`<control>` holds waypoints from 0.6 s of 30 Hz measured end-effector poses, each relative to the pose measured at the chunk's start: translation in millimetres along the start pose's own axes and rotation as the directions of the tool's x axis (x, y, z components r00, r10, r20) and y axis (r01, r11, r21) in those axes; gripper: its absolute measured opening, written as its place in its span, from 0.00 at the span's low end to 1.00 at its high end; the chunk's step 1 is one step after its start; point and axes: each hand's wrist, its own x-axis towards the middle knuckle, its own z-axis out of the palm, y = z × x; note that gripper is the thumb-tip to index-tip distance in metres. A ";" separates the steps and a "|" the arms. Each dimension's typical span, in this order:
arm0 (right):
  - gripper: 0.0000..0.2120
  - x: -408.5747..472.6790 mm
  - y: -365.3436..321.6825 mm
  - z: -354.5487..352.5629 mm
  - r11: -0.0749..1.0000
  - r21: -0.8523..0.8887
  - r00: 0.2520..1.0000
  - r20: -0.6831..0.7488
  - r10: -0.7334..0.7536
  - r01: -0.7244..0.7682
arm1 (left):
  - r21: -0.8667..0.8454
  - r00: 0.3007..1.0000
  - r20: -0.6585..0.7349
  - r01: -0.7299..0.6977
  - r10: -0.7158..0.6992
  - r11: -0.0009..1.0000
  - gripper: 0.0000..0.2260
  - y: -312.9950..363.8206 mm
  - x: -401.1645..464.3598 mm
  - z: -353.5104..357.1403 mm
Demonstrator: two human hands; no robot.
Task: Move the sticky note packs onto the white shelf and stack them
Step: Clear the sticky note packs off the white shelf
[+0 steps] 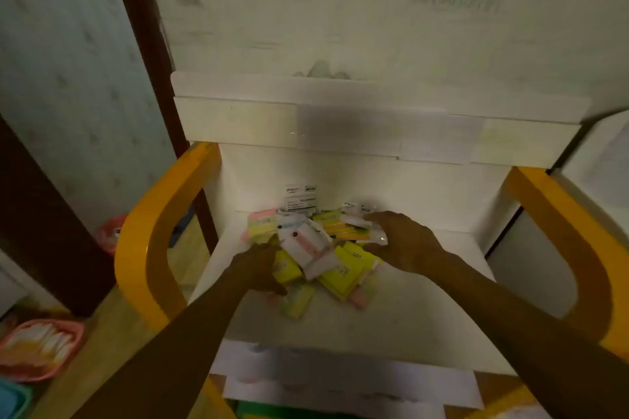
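Several sticky note packs [343, 270] lie in a loose pile on the white shelf board [401, 316]: yellow, pink, green and white ones, some in clear wrap. My right hand [405, 243] is at the pile's right side, its fingers above and its thumb below a clear-wrapped multicolour pack [354, 230]. My left hand [258, 269] lies at the pile's left edge against a yellow pack [287, 270] and a white-and-pink pack [306, 243]. Its fingertips are hidden among the packs.
Curved yellow side rails [149, 248] flank the board on both sides. A higher white shelf [238, 119] sits behind and above, against the wall. A pink basket [37, 350] rests on the floor at left. White papers [340, 381] lie on a lower level.
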 end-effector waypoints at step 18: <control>0.29 41.2 -12.9 24.9 0.998 0.012 0.997 0.046 -0.066 0.066 | -0.047 0.991 -0.132 -0.036 0.029 0.998 0.41 -4.0 19.0 10.6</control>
